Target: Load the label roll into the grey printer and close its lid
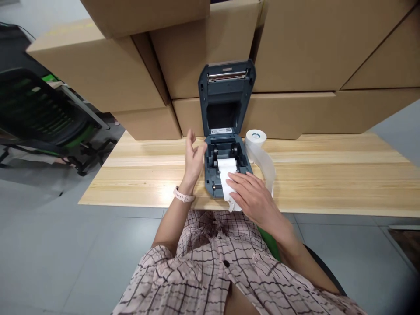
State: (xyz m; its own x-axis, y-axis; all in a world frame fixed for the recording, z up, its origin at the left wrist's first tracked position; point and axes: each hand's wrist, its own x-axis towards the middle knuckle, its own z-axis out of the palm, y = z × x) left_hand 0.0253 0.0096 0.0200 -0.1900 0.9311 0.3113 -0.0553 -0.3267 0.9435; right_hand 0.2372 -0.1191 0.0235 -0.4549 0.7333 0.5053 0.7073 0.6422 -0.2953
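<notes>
A dark grey label printer (208, 177) stands on the wooden table with its lid (224, 94) raised. White paper (227, 168) lies across its inside and hangs over the front edge, where its end is crumpled. My right hand (251, 197) rests on this paper with its fingers stretched out. Beside the printer's left edge, my left hand (194, 157) is raised, its fingers apart and nothing in it. Just right of the printer stands a roll of white labels (256, 137), a loose strip curling from it toward the table's front and passing behind my right hand.
Large cardboard boxes (295, 48) are stacked along the back of the wooden table (138, 183), close behind the raised lid. A black office chair (36, 109) stands on the floor at the left. The table's front edge runs just before my lap.
</notes>
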